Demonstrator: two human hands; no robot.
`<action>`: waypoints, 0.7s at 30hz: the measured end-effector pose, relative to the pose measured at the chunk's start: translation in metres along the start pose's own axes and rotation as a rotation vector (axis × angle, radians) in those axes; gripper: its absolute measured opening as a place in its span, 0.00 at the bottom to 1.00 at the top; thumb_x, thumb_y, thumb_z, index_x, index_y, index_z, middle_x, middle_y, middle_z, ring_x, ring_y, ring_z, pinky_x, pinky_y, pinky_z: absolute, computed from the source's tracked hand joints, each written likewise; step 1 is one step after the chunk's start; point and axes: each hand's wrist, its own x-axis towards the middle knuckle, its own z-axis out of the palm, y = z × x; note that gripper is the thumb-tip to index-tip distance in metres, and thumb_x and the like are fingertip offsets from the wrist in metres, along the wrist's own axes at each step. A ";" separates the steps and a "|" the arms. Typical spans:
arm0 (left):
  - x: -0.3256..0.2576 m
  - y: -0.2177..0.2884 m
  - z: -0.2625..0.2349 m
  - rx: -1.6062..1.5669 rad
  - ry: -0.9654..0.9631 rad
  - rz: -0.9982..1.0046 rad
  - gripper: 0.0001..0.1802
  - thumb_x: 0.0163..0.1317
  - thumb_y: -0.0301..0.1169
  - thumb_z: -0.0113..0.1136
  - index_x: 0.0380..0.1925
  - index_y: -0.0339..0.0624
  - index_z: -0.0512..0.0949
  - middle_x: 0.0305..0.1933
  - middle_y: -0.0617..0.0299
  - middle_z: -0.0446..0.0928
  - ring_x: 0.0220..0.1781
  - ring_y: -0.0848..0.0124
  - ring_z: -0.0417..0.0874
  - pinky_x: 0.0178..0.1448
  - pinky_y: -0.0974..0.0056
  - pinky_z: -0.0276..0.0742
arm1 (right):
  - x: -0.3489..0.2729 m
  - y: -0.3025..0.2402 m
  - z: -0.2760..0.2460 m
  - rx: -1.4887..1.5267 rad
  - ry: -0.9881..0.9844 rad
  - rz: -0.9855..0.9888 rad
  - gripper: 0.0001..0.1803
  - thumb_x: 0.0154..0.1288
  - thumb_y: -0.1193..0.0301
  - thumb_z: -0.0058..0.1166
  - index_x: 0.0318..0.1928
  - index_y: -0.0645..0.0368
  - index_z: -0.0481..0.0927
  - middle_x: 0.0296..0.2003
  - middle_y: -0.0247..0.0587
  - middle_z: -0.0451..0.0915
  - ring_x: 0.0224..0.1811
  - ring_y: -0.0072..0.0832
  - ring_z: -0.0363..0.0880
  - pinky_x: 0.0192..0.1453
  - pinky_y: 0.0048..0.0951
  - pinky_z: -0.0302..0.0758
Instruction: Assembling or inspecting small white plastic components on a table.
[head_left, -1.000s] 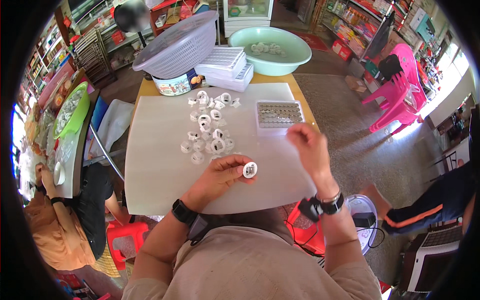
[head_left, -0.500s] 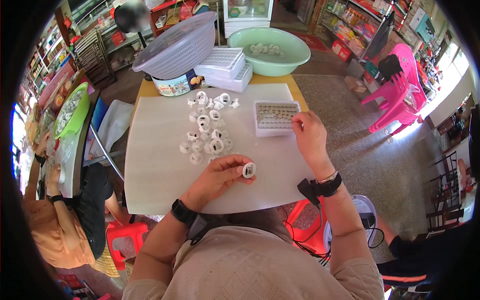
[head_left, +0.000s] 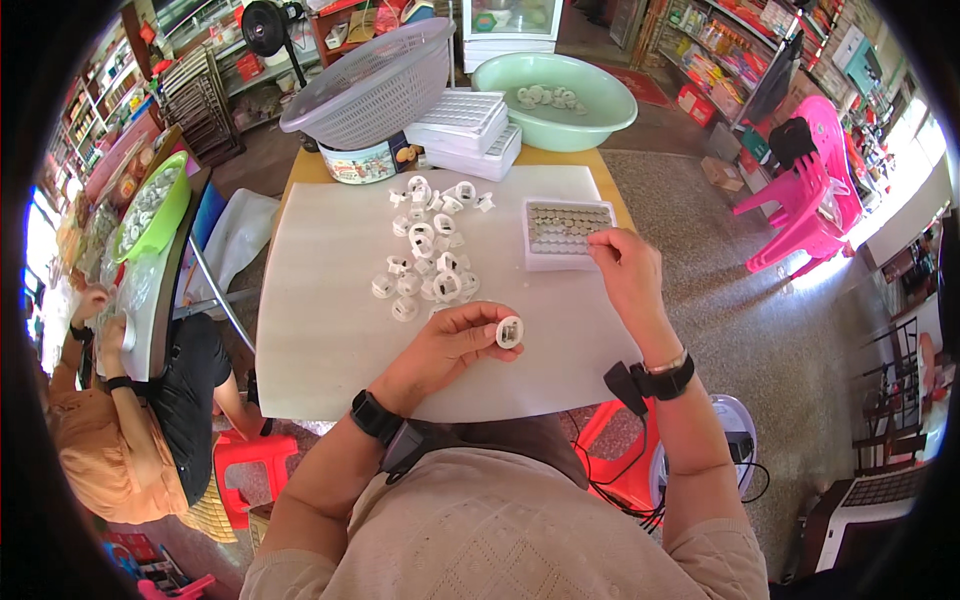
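My left hand [head_left: 448, 350] is closed around a small round white plastic part [head_left: 510, 332] with a dark piece in its middle, held just above the near half of the table. My right hand [head_left: 632, 280] hovers at the right front edge of a white tray [head_left: 560, 262] filled with rows of small round greyish pieces. Thumb and forefinger are pinched together there; anything between them is too small to make out. Left of the tray lies a loose heap of similar white plastic parts [head_left: 421, 240], some with dark pieces inside.
A grey plastic basket [head_left: 375, 95] rests on a round tin [head_left: 358, 165] at the back. Beside it are stacked white trays [head_left: 460, 130] and a green basin [head_left: 555, 120] holding white parts. At left, another person [head_left: 125, 440] sits by a second table with a green bowl [head_left: 153, 215].
The whole view has shifted slightly. My right fingers have edged a little left over the tray's corner. The left hand keeps the white part in nearly the same place.
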 end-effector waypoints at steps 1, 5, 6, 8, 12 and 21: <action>-0.002 0.001 -0.001 -0.002 0.016 0.004 0.15 0.69 0.30 0.53 0.52 0.33 0.73 0.47 0.58 0.77 0.50 0.67 0.81 0.55 0.64 0.78 | -0.005 -0.016 -0.003 0.009 -0.013 -0.005 0.04 0.58 0.75 0.56 0.34 0.61 0.81 0.27 0.42 0.78 0.29 0.35 0.78 0.35 0.33 0.74; -0.002 0.003 0.000 -0.047 0.066 0.006 0.16 0.69 0.30 0.53 0.54 0.34 0.72 0.48 0.57 0.77 0.50 0.67 0.81 0.54 0.65 0.78 | -0.041 -0.060 -0.007 0.310 -0.174 0.138 0.04 0.57 0.77 0.59 0.34 0.62 0.81 0.25 0.39 0.78 0.29 0.24 0.78 0.34 0.25 0.74; -0.001 0.003 0.000 -0.048 0.051 0.007 0.17 0.70 0.31 0.53 0.54 0.34 0.71 0.48 0.58 0.77 0.51 0.68 0.81 0.55 0.65 0.78 | -0.049 -0.064 -0.004 0.427 -0.194 0.131 0.04 0.57 0.78 0.59 0.35 0.63 0.81 0.26 0.37 0.78 0.30 0.22 0.78 0.33 0.23 0.74; 0.000 0.002 -0.002 -0.055 0.039 0.010 0.17 0.70 0.31 0.53 0.55 0.34 0.71 0.49 0.58 0.77 0.51 0.68 0.80 0.55 0.65 0.78 | -0.063 -0.071 0.004 0.448 -0.188 0.083 0.05 0.57 0.80 0.59 0.35 0.62 0.82 0.27 0.36 0.79 0.30 0.20 0.77 0.34 0.22 0.73; -0.001 0.002 0.000 -0.059 0.034 0.004 0.18 0.70 0.31 0.53 0.56 0.35 0.70 0.50 0.59 0.77 0.51 0.69 0.80 0.56 0.65 0.77 | -0.077 -0.074 0.017 0.399 -0.147 -0.051 0.06 0.56 0.83 0.59 0.35 0.62 0.81 0.32 0.38 0.79 0.31 0.23 0.79 0.36 0.22 0.75; -0.001 -0.006 -0.001 0.056 0.059 0.061 0.22 0.70 0.30 0.52 0.62 0.36 0.67 0.54 0.60 0.73 0.54 0.72 0.76 0.56 0.66 0.75 | -0.074 -0.069 0.024 0.382 -0.180 -0.095 0.08 0.53 0.84 0.60 0.34 0.62 0.80 0.32 0.39 0.77 0.31 0.28 0.78 0.32 0.26 0.74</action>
